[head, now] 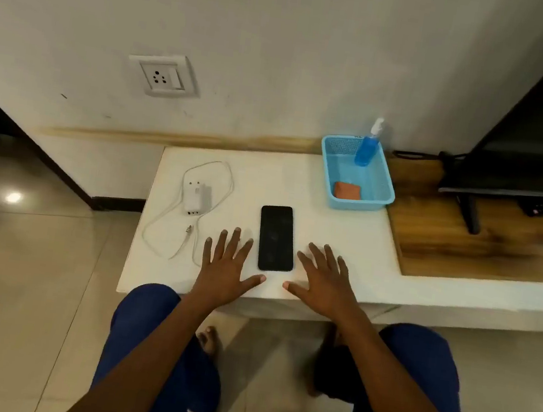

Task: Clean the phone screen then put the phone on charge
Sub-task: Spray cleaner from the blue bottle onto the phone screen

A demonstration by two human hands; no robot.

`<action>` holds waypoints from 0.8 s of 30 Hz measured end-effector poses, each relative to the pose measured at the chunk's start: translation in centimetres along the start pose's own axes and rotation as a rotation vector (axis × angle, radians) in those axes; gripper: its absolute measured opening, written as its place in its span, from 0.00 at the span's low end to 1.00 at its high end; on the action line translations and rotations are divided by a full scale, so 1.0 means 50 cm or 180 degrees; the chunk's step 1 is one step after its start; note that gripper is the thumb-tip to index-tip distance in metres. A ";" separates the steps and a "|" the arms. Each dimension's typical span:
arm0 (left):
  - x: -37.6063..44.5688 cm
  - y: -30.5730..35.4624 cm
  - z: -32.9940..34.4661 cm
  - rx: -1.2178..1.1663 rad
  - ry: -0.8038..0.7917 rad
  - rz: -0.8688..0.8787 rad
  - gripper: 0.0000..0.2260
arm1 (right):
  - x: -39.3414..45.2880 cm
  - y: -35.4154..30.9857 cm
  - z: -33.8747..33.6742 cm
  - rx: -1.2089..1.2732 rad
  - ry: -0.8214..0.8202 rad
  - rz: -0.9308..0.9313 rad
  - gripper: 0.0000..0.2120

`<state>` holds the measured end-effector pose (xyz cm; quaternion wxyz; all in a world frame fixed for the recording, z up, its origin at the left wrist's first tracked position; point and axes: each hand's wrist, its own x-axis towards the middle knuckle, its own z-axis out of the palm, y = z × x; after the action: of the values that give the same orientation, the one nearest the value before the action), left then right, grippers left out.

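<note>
Two bare forearms reach up from blue-trousered knees, and both hands lie flat on the white stone desk [301, 182] near its front edge, fingers straight and spread, holding nothing. The left hand [225, 269] rests just left of the phone; the right hand [322, 281] rests just right of it. Neither hand touches it.

The black rectangular smartphone [276, 238] lies face up between the hands, its long side running from front to back, its dark screen showing faint smudges.

Left of the phone, toward the desk's left edge, lies a white plug-in charger adapter [197, 200] with its pins up, ringed by a loosely looped white charging cable [228, 183] whose free connector end lies near the left hand.

At the desk's back right corner sits a light blue perforated plastic basket [329, 165]. Inside it stands a clear spray bottle of blue liquid [367, 147] at the back, and a folded orange cloth [347, 191] lies at the front.

On the wall above the desk's left side is a white wall socket [163, 75].
</note>
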<state>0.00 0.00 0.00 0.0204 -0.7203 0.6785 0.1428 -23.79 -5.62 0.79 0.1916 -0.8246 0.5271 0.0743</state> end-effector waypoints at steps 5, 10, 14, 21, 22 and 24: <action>0.053 0.000 0.020 0.0221 0.0165 0.0052 0.40 | 0.040 -0.008 0.013 -0.0108 0.0225 0.0059 0.35; 0.095 0.005 0.020 0.0051 0.0238 0.0025 0.41 | 0.072 0.000 0.000 -0.0066 0.0381 0.0152 0.32; 0.113 -0.006 0.005 -0.0206 0.0043 0.0096 0.40 | 0.073 0.003 -0.020 0.0160 0.0224 0.0117 0.32; 0.173 0.002 -0.061 -0.1683 0.1109 0.0093 0.26 | 0.131 0.076 -0.185 0.2244 0.2338 0.0595 0.14; 0.181 0.006 -0.065 -0.1834 0.1144 0.0084 0.24 | 0.161 0.095 -0.213 0.2362 0.2425 0.0744 0.16; 0.196 0.011 -0.067 -0.2074 0.1064 0.0010 0.23 | 0.230 0.135 -0.262 0.2346 0.2259 0.1082 0.20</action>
<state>0.42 -10.34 1.02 -0.3214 -0.7013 0.5925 0.2319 -25.89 -22.96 7.45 0.2636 -0.5802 0.6767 -0.3688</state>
